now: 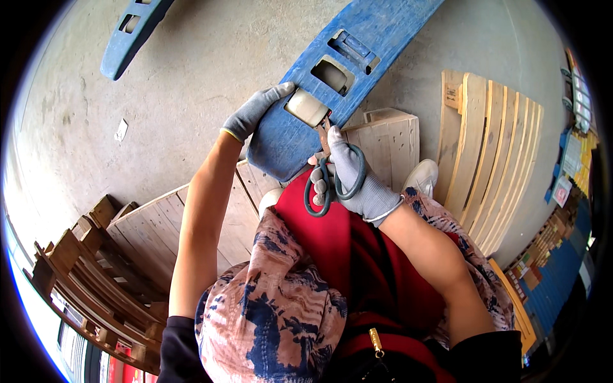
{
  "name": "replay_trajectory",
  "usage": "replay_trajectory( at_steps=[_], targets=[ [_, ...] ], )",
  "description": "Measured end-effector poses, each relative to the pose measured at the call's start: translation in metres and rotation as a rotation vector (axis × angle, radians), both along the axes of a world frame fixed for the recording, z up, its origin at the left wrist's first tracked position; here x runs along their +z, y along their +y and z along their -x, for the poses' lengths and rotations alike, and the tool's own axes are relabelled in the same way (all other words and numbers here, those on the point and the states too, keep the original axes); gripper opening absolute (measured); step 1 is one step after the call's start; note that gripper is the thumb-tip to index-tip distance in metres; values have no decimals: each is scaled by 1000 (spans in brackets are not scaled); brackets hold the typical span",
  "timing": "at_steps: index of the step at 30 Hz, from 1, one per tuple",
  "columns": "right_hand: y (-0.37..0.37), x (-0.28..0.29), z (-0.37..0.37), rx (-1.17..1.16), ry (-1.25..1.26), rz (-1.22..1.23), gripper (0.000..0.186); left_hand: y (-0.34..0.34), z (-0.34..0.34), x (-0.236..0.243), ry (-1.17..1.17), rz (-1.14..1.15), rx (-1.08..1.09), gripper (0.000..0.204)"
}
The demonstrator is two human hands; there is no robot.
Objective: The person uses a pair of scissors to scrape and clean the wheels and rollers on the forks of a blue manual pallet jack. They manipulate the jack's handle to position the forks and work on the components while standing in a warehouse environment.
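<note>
A long blue fork leg (281,140), scuffed and rounded at its end, slants up from my lap, with rectangular openings cut through it. In the opening nearest me sits a cream-coloured roller (307,106). My left hand (258,110), in a grey glove, grips the leg's left edge beside that roller. My gloved right hand (351,172) is closed around scissors (325,153) with dark loop handles and rusty blades. Their tips reach the right end of the roller's opening, where a small dark part shows; what they touch there cannot be made out.
Another blue fork leg (131,38) lies on the concrete floor (204,57) at upper left. Wooden slat pallets stand to the right (491,147) and lower left (76,268). Wooden boards (159,226) lie beneath my legs. A small white paper (121,130) is on the floor.
</note>
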State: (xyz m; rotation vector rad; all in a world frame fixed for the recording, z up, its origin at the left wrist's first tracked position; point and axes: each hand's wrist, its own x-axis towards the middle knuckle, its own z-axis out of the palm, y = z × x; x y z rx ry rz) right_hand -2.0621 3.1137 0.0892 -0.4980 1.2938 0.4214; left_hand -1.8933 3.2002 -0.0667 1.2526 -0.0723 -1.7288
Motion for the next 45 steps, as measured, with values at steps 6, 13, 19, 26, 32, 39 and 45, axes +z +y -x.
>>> replay_trajectory(
  at_steps=[6, 13, 19, 26, 32, 39, 45],
  targets=[
    [-24, 16, -4, 204, 69, 25, 76, -3, 1, 1, 2, -6, 2, 68],
    [-100, -16, -5, 338, -42, -445, 58, -6, 2, 10, -13, -2, -5, 69],
    [-137, -11, -54, 681, -82, -611, 47, -5, 2, 2, -13, 16, 10, 70],
    [-127, -11, -35, 425, -8, -706, 39, -3, -1, 12, -71, 8, 4, 73],
    [-93, 71, -24, 920, 26, -374, 58, 0, -1, -7, -271, 27, -55, 78],
    [-123, 39, -1, 1927, -475, 1071, 24, -10, -1, 4, -238, -12, -68, 80],
    [-125, 44, -27, 2290, -489, 1194, 24, -7, 4, -3, -266, -13, -40, 79]
  ],
)
